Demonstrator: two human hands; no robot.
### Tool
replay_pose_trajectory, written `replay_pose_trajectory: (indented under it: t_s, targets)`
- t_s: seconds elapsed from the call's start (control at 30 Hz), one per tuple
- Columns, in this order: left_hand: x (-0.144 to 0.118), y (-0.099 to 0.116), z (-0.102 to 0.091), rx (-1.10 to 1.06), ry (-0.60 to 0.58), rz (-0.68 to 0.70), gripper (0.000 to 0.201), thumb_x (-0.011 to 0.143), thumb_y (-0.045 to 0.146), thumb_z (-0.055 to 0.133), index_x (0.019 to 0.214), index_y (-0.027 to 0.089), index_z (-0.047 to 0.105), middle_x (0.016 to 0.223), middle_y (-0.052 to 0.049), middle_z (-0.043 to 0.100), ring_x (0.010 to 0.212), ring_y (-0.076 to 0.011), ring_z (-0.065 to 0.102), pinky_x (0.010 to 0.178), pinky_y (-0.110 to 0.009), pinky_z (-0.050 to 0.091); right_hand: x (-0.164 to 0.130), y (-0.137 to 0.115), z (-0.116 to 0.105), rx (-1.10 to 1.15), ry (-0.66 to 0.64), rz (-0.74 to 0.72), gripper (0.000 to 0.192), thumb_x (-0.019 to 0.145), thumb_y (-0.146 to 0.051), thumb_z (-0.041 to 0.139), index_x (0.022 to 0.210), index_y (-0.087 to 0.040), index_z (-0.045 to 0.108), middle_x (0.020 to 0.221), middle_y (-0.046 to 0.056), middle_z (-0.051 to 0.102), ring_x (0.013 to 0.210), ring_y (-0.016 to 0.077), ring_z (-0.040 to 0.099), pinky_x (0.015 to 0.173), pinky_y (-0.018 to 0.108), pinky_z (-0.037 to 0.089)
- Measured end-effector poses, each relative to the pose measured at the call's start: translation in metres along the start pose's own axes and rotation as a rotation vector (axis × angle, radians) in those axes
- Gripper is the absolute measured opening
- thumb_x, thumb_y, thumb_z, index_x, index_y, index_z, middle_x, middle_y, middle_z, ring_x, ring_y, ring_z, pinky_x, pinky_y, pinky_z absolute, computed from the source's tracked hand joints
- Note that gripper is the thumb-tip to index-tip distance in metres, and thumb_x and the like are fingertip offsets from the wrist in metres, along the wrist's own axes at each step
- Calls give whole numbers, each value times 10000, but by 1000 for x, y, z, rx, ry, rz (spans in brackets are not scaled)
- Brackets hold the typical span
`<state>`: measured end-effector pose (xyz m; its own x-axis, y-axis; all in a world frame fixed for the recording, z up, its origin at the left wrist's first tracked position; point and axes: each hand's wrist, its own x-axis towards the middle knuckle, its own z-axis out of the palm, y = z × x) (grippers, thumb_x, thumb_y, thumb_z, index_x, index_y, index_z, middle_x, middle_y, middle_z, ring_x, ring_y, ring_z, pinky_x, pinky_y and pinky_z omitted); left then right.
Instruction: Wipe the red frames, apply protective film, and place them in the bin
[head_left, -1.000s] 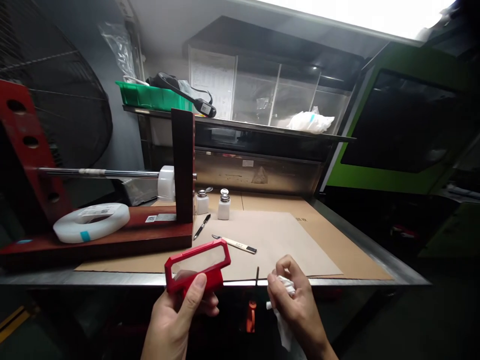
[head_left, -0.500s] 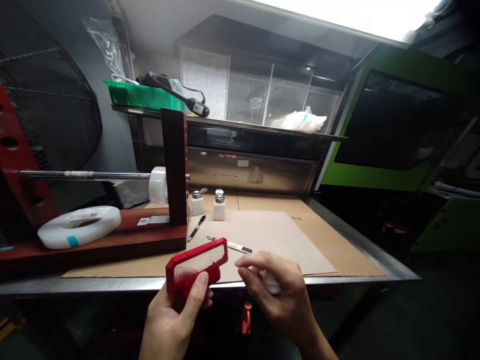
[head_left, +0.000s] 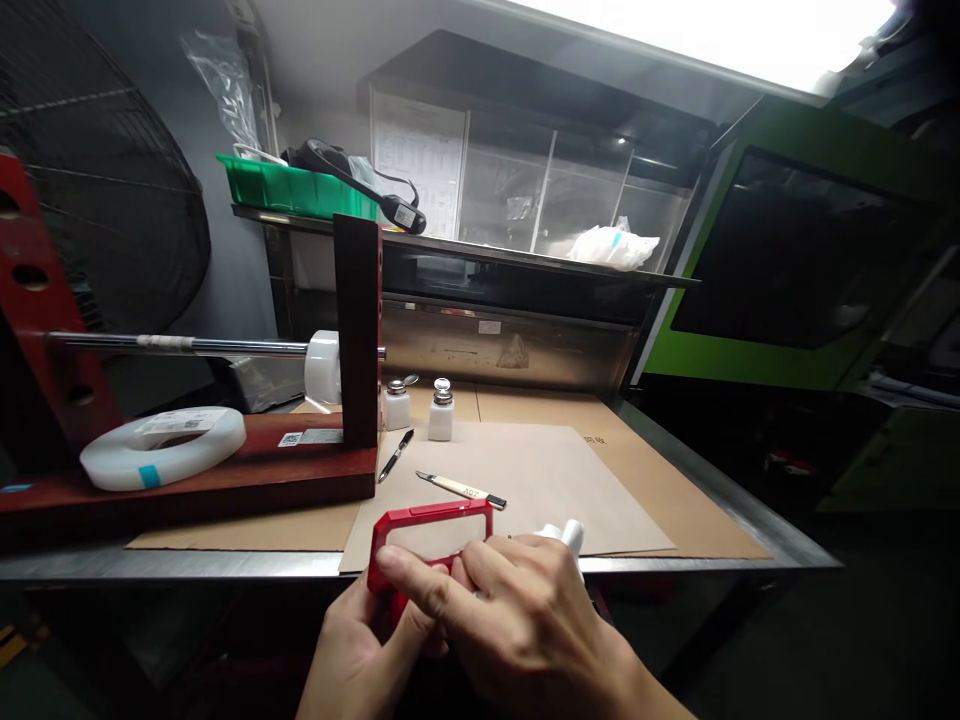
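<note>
My left hand (head_left: 360, 640) grips a red plastic frame (head_left: 435, 513) with a pale window, held tilted above the front edge of the table. Its thumb lies low on the near side; part of the frame is covered by my hands. Across the front of it reaches my right hand (head_left: 525, 610), its index finger stretched onto the frame's left edge. A white wad, which looks like cloth or tissue (head_left: 571, 537), is tucked in that hand and sticks out past the knuckles. Just beyond the frame lie a craft knife (head_left: 459, 488) and a black pen (head_left: 396, 455).
Two white pump bottles (head_left: 441, 418) stand behind the pen. At left, a red stand (head_left: 300, 470) carries a rod with a film roll (head_left: 321, 368), and a wide tape roll (head_left: 120, 462) lies on its base. Cardboard (head_left: 675, 500) covers the table; a shelf (head_left: 510, 250) crosses above.
The frame has moved right and turned more level. My right hand has come left from beside it, with its index finger now on the frame and the white wad showing more.
</note>
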<state>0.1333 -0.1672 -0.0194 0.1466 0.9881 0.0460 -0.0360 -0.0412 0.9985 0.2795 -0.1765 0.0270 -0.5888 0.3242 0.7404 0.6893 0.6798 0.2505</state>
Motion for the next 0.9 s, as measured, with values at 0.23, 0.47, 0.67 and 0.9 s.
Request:
replay_pose_trajectory:
  t_s: [0.23,0.47,0.67,0.9]
  targets:
    - [-6,1,7,-54,65,81,392,681,546,661,823,184,709,602,-36,631,563,-211,579,533,-264,505,-8,3,4,-70,-50,-30,415,881,-127,391,1248,-221,562,536,-33,502,437,118,421,414,273,283]
    - [6,-7,-13,568,171,630,139,803,305,599,897,229,668,894,-56,698,826,-225,656,755,-240,491,-19,12,-16,243,-5,109,430,844,-99,424,1235,-218,558,500,-65,473,411,84,410,441,231,320]
    - [13,-14,-32,948,222,1080,198,852,162,521,1025,174,615,1003,-87,669,909,-197,638,829,-219,419,-7,25,-27,616,-118,462,234,881,-194,493,1042,-194,663,669,-35,651,483,53,482,512,172,401]
    - [0,-12,-29,872,195,1040,297,846,78,486,1087,184,624,1075,-145,654,1042,-254,586,899,-326,424,2,26,-17,687,-290,423,237,887,-236,465,904,-148,685,599,-22,582,485,63,450,505,188,371]
